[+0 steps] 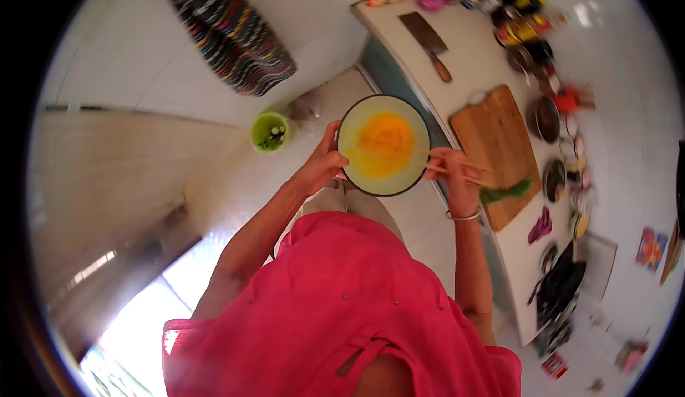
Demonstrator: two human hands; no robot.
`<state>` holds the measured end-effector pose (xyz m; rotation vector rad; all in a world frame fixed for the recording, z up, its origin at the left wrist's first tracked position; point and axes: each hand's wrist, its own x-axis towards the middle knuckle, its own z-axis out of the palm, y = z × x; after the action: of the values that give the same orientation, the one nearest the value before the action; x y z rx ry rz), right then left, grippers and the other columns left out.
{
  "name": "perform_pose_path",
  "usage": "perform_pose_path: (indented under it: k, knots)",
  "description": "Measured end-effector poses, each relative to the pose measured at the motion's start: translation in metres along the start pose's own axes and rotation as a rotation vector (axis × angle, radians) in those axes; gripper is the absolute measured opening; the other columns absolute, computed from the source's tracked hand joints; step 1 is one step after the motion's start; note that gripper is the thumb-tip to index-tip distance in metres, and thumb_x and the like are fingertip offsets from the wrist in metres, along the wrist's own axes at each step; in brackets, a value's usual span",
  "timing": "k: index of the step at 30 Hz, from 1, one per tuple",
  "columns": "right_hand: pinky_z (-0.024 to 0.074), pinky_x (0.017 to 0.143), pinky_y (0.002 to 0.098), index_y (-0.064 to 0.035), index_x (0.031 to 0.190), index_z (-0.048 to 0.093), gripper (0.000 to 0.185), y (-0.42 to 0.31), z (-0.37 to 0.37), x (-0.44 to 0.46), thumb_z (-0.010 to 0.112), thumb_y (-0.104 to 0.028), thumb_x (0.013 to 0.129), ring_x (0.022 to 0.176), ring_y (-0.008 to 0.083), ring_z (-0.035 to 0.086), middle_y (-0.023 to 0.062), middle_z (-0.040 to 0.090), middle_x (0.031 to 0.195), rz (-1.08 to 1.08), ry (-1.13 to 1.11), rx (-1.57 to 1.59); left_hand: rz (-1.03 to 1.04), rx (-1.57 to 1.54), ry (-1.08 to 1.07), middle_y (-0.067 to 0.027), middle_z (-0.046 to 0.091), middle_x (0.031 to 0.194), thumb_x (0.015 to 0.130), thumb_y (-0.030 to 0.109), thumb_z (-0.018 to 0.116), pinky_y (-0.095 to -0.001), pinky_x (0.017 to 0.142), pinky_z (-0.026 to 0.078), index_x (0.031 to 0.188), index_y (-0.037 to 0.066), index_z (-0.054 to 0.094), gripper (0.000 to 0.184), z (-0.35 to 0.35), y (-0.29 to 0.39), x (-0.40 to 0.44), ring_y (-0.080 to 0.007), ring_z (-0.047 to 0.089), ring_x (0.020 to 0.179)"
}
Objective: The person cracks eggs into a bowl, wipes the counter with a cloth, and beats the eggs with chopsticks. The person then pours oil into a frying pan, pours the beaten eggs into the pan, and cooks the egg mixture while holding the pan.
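Observation:
My left hand (323, 163) grips the left rim of a pale bowl (351, 172) with a dark edge, its thumb over the rim. Yellow-orange beaten egg (385, 140) lies in the bowl. At the bowl's right side, my right hand (457, 172) is closed round a pair of wooden chopsticks (479, 172), whose front ends reach over the egg and look blurred. Just right of that hand, a green vegetable (508, 192) lies on the wooden cutting board (496, 140).
A cleaver (424, 34) lies on the counter (467, 61) above the board. Bottles (524, 29) and small bowls (544, 118) line the wall side. A black pan (560, 286) is at the lower right. A green bin (271, 132) stands on the floor, left of the bowl.

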<state>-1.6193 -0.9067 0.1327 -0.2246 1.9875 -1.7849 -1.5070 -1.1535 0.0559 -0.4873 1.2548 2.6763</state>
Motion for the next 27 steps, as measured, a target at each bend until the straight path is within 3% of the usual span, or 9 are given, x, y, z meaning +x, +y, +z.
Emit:
perform_pose_path:
  k: [2,5,9,10,14,17,21,22,27]
  knots:
    - [0.0537,0.062,0.0254,0.005,0.102,0.061,0.032,0.002,-0.024,-0.025,0.046,-0.023,0.099,0.066,0.0146,0.063,0.009,0.063,0.079,0.009,0.005,0.007,-0.06,0.004,-0.033,-0.0112,0.052,0.111,0.071,0.012,0.055,-0.0301,0.066,0.053,0.14,0.014,0.021,0.077,0.02,-0.003,0.009,-0.0192,0.057,0.093]
    - [0.0542,0.062,0.0262,0.0049,0.102,0.062,0.031,0.008,-0.057,-0.051,0.048,-0.022,0.099,0.065,0.0148,0.063,0.0089,0.063,0.08,-0.106,0.35,-0.037,-0.155,0.113,-0.143,-0.0121,0.051,0.114,0.071,0.012,0.055,-0.036,0.069,0.056,0.139,0.014,0.021,0.076,0.043,-0.013,0.022,-0.0209,0.058,0.097]
    - [0.0532,0.062,0.0249,0.0044,0.102,0.062,0.032,0.022,-0.083,-0.105,0.048,-0.024,0.099,0.066,0.0144,0.064,0.0081,0.064,0.081,-0.009,0.359,0.091,-0.252,0.145,-0.231,-0.0132,0.049,0.119,0.072,0.012,0.055,-0.0392,0.074,0.057,0.138,0.013,0.021,0.074,0.09,-0.019,0.034,-0.0231,0.057,0.104]
    - [0.0533,0.062,0.0246,0.0041,0.102,0.062,0.03,0.019,-0.1,-0.115,0.049,-0.023,0.098,0.067,0.0146,0.065,0.0082,0.064,0.081,0.014,0.516,0.025,-0.277,0.161,-0.263,-0.0134,0.048,0.121,0.073,0.013,0.055,-0.0402,0.075,0.057,0.138,0.013,0.021,0.073,0.1,-0.025,0.036,-0.0238,0.057,0.106]
    - [0.0532,0.063,0.0248,0.0038,0.1,0.063,0.03,0.026,-0.113,-0.166,0.049,-0.023,0.098,0.067,0.0143,0.065,0.0075,0.064,0.081,-0.005,0.446,0.214,-0.355,0.231,-0.373,-0.0134,0.045,0.126,0.074,0.013,0.054,-0.0435,0.078,0.057,0.136,0.013,0.022,0.071,0.154,-0.053,0.042,-0.0264,0.054,0.112]
    - [0.0535,0.063,0.0252,0.0038,0.1,0.063,0.03,0.035,-0.173,-0.2,0.048,-0.022,0.099,0.066,0.0139,0.064,0.0077,0.064,0.08,-0.027,0.817,0.093,-0.384,0.268,-0.475,-0.0133,0.042,0.129,0.074,0.013,0.054,-0.0463,0.078,0.056,0.138,0.014,0.02,0.073,0.191,-0.086,0.049,-0.0282,0.052,0.116]
    - [0.0537,0.063,0.0257,0.0039,0.099,0.063,0.032,0.047,-0.216,-0.251,0.048,-0.025,0.099,0.065,0.0132,0.063,0.0081,0.064,0.079,-0.004,0.649,0.184,-0.426,0.28,-0.536,-0.0121,0.039,0.135,0.072,0.014,0.055,-0.0476,0.08,0.055,0.14,0.015,0.02,0.077,0.261,-0.136,0.052,-0.0281,0.048,0.121]
    - [0.0538,0.063,0.026,0.0039,0.099,0.063,0.031,0.057,-0.244,-0.268,0.048,-0.024,0.098,0.065,0.0136,0.063,0.0084,0.063,0.079,0.026,0.794,0.181,-0.432,0.284,-0.559,-0.0112,0.039,0.136,0.072,0.015,0.056,-0.0484,0.081,0.055,0.141,0.016,0.02,0.079,0.277,-0.152,0.055,-0.0283,0.047,0.122]
    - [0.0545,0.062,0.026,0.0038,0.098,0.064,0.028,0.078,-0.319,-0.327,0.05,-0.021,0.097,0.064,0.0144,0.064,0.0091,0.064,0.079,-0.093,0.849,0.293,-0.493,0.271,-0.627,-0.0069,0.037,0.141,0.069,0.018,0.059,-0.0468,0.087,0.051,0.146,0.019,0.019,0.087,0.366,-0.236,0.062,-0.027,0.043,0.127]
